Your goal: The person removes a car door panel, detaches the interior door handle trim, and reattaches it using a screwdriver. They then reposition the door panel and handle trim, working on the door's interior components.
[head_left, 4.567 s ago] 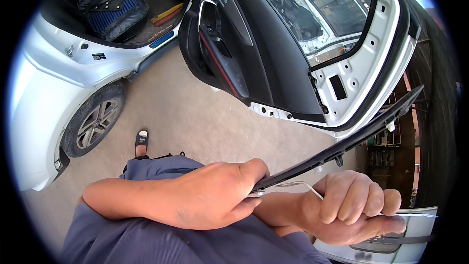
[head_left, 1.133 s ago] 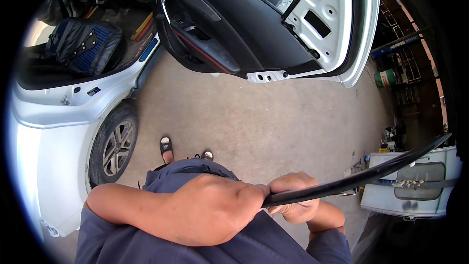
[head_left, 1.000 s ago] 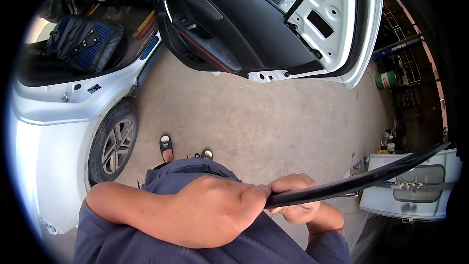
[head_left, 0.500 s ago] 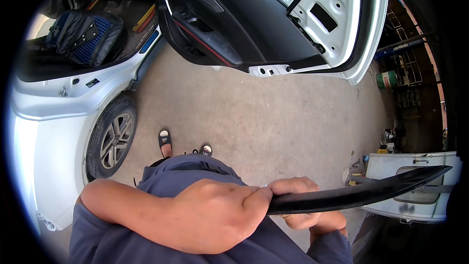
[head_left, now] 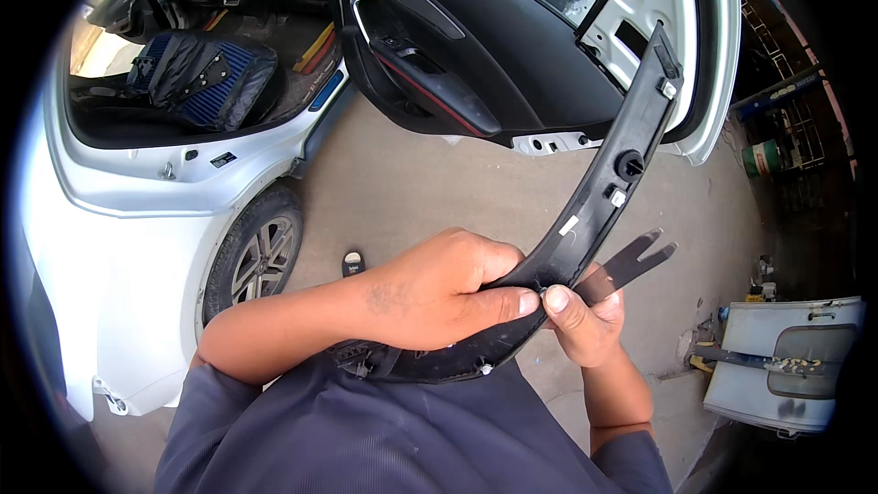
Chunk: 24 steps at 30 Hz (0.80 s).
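A long, curved black plastic trim strip [head_left: 599,192] is held up in front of my body, its clip side facing me. White clips [head_left: 616,197] and a round black plug [head_left: 629,166] sit along its inner face. My left hand [head_left: 457,288] wraps round the strip's middle, thumb pressed on its inner face. Opposite it, my right hand [head_left: 585,325] has its thumb tip at the strip's edge, close to my left thumb. A dark, flat forked pry tool [head_left: 631,265] sticks out of my right hand, prongs pointing up and right; its handle is hidden.
Ahead stands an open car door [head_left: 512,46] with a black inner panel. To the left are the white car body [head_left: 119,256], a rear wheel [head_left: 261,256] and a blue-striped seat cushion [head_left: 197,82]. A detached white panel with a window [head_left: 777,357] lies at right on the concrete floor [head_left: 402,183].
The trim strip has turned from its smooth side to its clip side and swung upward. Both thumbs now press on it, and the forked pry tool has come into sight.
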### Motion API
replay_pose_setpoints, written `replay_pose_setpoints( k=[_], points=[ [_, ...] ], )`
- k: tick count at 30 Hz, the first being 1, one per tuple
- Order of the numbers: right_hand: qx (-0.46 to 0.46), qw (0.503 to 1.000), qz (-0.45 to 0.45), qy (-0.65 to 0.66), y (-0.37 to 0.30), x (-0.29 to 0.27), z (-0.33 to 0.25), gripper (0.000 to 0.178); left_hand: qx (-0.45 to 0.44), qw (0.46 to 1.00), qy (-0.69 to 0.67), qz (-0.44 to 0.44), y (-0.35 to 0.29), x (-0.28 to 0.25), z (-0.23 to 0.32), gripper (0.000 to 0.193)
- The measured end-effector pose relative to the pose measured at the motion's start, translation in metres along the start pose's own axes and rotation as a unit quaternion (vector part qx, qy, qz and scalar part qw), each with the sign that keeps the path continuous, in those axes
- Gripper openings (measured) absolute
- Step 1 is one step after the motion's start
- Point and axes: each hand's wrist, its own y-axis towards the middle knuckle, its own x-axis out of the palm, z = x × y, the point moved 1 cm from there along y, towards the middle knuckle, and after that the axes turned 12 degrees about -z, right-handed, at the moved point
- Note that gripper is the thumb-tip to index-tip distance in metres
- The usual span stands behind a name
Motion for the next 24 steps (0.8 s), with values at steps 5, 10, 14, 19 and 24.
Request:
replay_pose_setpoints(
  k=[5,10,14,19,24],
  points=[
    [-0.036,0.998,0.050,0.018,0.041,0.010,0.019,0.038,-0.042,0.979,-0.187,-0.067,-0.032,-0.009,-0.030,0.034],
    [0.112,0.991,0.011,0.072,0.069,0.017,0.022,0.037,0.060,0.960,-0.264,0.080,-0.071,0.002,-0.049,0.051],
    [0.155,0.983,0.020,0.096,0.087,0.024,0.026,0.034,0.114,0.978,-0.082,0.155,-0.092,0.002,-0.054,0.050],
    [0.186,0.979,-0.011,0.083,0.106,0.031,0.030,0.032,0.046,0.971,0.086,0.217,-0.101,-0.001,-0.047,0.026],
    [0.197,0.978,-0.046,0.051,0.114,0.041,0.015,0.031,0.071,0.971,0.066,0.219,-0.110,-0.007,-0.055,0.021]
  ],
)
